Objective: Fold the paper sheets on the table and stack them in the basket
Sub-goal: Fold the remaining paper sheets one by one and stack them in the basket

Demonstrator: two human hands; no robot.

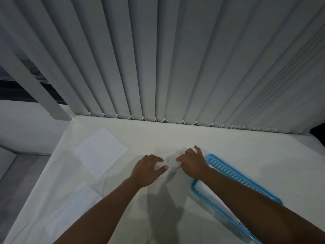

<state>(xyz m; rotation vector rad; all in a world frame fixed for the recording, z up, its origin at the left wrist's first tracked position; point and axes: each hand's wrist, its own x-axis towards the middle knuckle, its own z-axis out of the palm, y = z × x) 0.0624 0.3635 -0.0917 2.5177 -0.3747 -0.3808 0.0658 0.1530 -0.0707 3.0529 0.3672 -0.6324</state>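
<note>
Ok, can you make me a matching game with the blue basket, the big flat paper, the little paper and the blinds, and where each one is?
Things:
1. blue basket
2. flat paper sheet
3. small paper
4. blinds

Places:
A. held between the left hand and the right hand
B. hanging behind the far edge of the table
C. on the table's right side
D. lying on the table's left side

Pairs: 1-C, 2-D, 3-A, 4-B

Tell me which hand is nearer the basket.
Right. The right hand sits beside the far corner of the basket; the left hand is farther left, across the paper.
</note>
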